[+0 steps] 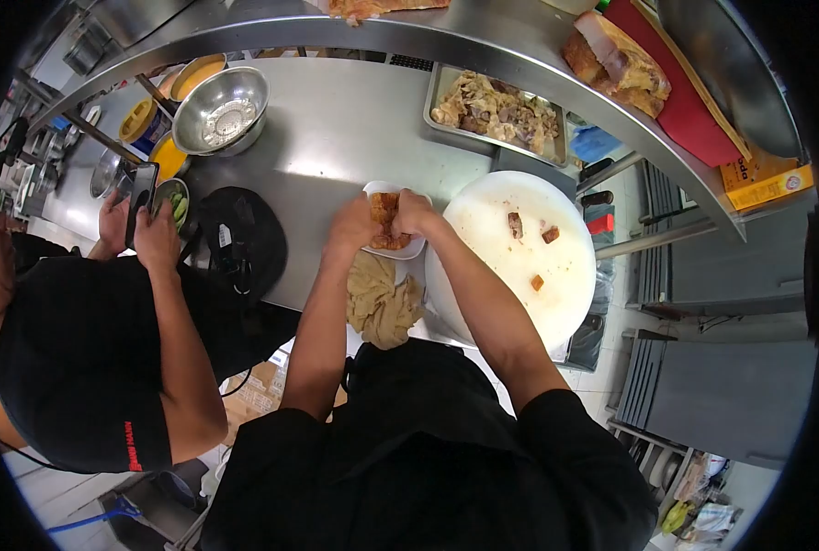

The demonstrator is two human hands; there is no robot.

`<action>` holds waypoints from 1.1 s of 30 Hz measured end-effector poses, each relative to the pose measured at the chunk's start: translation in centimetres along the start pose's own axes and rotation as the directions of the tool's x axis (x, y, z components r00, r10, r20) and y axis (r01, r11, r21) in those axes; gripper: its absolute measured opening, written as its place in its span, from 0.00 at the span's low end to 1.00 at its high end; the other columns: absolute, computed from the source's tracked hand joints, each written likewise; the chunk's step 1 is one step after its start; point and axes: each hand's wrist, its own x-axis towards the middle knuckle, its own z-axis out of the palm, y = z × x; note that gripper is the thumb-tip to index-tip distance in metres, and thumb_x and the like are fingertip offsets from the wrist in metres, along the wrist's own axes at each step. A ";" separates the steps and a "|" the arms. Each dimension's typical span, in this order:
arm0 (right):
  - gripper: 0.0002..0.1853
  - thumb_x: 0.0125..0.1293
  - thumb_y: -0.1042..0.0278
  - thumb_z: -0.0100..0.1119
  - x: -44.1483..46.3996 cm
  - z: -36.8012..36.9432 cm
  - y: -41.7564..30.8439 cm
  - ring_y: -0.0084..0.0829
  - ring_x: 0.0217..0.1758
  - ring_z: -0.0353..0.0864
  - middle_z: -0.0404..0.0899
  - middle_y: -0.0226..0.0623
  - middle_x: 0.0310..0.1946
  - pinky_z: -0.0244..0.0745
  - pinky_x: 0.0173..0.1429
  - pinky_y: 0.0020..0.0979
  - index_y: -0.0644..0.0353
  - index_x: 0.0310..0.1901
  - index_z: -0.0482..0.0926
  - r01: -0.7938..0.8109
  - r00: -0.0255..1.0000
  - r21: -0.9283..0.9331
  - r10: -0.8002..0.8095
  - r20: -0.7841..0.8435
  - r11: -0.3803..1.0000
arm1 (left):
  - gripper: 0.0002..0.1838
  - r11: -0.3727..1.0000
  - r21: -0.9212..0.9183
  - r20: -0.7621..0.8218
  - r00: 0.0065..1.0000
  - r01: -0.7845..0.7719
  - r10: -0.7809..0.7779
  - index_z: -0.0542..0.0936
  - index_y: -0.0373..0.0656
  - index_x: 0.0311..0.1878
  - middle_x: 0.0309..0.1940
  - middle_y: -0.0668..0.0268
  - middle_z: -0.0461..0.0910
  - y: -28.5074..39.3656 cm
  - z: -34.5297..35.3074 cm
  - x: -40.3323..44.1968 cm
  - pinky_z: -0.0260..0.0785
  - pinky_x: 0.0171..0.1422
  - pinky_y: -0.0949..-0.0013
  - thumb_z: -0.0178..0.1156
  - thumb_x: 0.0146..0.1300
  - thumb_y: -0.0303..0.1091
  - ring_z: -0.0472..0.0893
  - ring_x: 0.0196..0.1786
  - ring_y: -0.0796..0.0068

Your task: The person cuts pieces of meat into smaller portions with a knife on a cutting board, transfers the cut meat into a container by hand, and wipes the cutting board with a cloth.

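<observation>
Browned meat pieces [386, 208] lie in a small white dish [416, 249] on the steel counter. My left hand [354, 223] is at the dish's left side, its fingers curled against the meat. From the right, my right hand [413, 214] reaches into the dish, fingers bent at the meat; the fingertips of both are partly hidden. Just below the dish is a crumpled tan cloth [382, 298]. To the right, a round white cutting board [510, 266] holds three small meat pieces [516, 225].
At left, a co-worker in black [97, 358] holds a phone [143, 197]. Beside them are a black cap [239, 241] and a steel colander [225, 110]. A tray [497, 145] of meat scraps stands behind the board. An overhead steel shelf [372, 37] crosses the top.
</observation>
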 end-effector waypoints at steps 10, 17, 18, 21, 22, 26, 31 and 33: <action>0.21 0.62 0.68 0.61 -12.9 4.7 -2.7 0.54 0.55 0.81 0.78 0.59 0.55 0.80 0.54 0.51 0.72 0.53 0.76 0.311 0.948 -0.177 -0.317 -0.005 0.934 | 0.23 0.991 -0.094 -0.337 0.940 -0.099 0.062 0.79 0.36 0.61 0.53 0.45 0.82 -2.9 0.0 -12.7 0.71 0.62 0.50 0.61 0.61 0.22 0.80 0.57 0.41; 0.17 0.65 0.66 0.58 -19.1 7.6 0.4 0.55 0.58 0.79 0.75 0.53 0.61 0.77 0.63 0.52 0.67 0.52 0.79 0.493 0.843 -0.315 -0.535 -0.060 0.811 | 0.32 0.948 -0.114 -0.209 0.940 -0.297 0.270 0.73 0.42 0.71 0.76 0.49 0.63 -4.4 7.1 -16.4 0.59 0.78 0.48 0.56 0.60 0.17 0.64 0.76 0.42; 0.17 0.65 0.66 0.59 -20.6 3.4 1.2 0.53 0.59 0.80 0.77 0.51 0.60 0.77 0.63 0.49 0.65 0.52 0.80 0.497 0.866 -0.217 -0.497 0.059 0.840 | 0.32 0.959 0.005 -0.143 0.949 -0.283 0.281 0.73 0.43 0.71 0.78 0.49 0.61 -4.2 8.1 -16.7 0.56 0.79 0.45 0.57 0.61 0.19 0.62 0.77 0.43; 0.13 0.63 0.68 0.63 -23.5 -2.3 8.9 0.47 0.57 0.82 0.82 0.46 0.54 0.79 0.62 0.42 0.61 0.49 0.82 0.343 0.930 -0.198 -0.362 -0.067 0.918 | 0.29 0.949 0.197 -0.118 0.955 -0.245 0.271 0.72 0.47 0.72 0.81 0.55 0.56 -4.6 10.8 -17.2 0.50 0.79 0.37 0.60 0.66 0.27 0.60 0.79 0.46; 0.11 0.63 0.70 0.63 -24.4 -4.0 11.0 0.46 0.52 0.84 0.84 0.45 0.49 0.80 0.58 0.43 0.59 0.47 0.84 0.208 0.944 -0.188 -0.247 -0.220 0.960 | 0.29 0.947 0.255 -0.094 0.970 -0.195 0.225 0.73 0.48 0.72 0.81 0.57 0.56 -4.0 10.2 -17.3 0.50 0.79 0.36 0.60 0.66 0.28 0.60 0.80 0.46; 0.10 0.63 0.71 0.61 -24.8 -6.1 18.4 0.52 0.48 0.84 0.83 0.51 0.43 0.81 0.52 0.47 0.66 0.44 0.82 0.005 0.942 -0.107 -0.040 -0.335 0.994 | 0.25 0.927 0.341 -0.163 0.962 -0.154 0.220 0.79 0.49 0.66 0.76 0.62 0.65 -3.2 9.9 -17.2 0.51 0.78 0.38 0.63 0.64 0.30 0.67 0.74 0.50; 0.12 0.58 0.73 0.68 -23.6 -3.3 20.3 0.53 0.43 0.83 0.82 0.51 0.39 0.79 0.50 0.46 0.66 0.43 0.82 0.117 0.822 0.059 -0.064 -0.566 0.991 | 0.22 0.953 0.267 -0.272 0.937 -0.145 0.219 0.82 0.47 0.60 0.69 0.60 0.72 -1.6 9.0 -16.5 0.54 0.76 0.45 0.66 0.61 0.30 0.73 0.65 0.53; 0.12 0.58 0.74 0.69 -23.6 -2.8 20.1 0.53 0.43 0.82 0.81 0.51 0.40 0.79 0.51 0.45 0.65 0.43 0.82 0.135 0.816 0.097 -0.056 -0.575 0.986 | 0.21 0.962 0.224 -0.288 0.933 -0.155 0.217 0.82 0.45 0.59 0.69 0.58 0.72 -1.2 9.2 -16.7 0.55 0.75 0.45 0.66 0.60 0.30 0.72 0.66 0.52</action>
